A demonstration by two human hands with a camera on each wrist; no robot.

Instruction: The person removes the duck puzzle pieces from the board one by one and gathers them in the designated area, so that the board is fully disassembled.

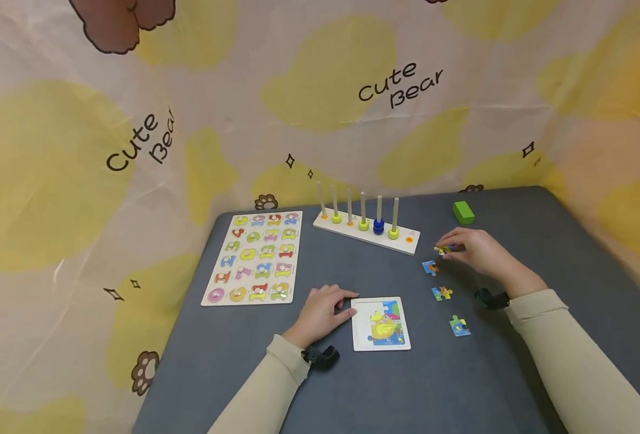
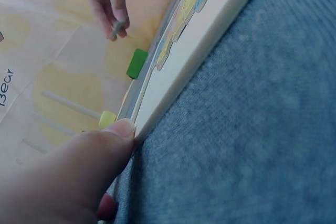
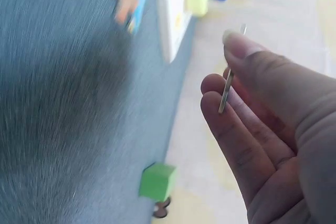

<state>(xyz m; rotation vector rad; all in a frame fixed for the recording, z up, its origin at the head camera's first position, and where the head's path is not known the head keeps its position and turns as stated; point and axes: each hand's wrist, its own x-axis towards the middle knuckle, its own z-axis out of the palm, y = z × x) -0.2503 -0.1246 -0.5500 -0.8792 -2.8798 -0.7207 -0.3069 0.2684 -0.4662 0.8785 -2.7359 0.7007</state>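
My left hand grips the upper left corner of a white puzzle board, thumb at its left edge and index finger along the top corner. In the left wrist view the thumb touches the board's edge. Several joined pieces with a yellow duck picture lie in the board's frame. My right hand pinches a thin puzzle piece between thumb and fingers, held above the table. Three loose pieces lie below it: one blue and orange, one yellow and blue, one green and blue.
A number board lies at the left of the grey table. Behind the puzzle stands a white peg stand with upright pegs and coloured rings. A green block sits at the back right. A printed cloth hangs behind.
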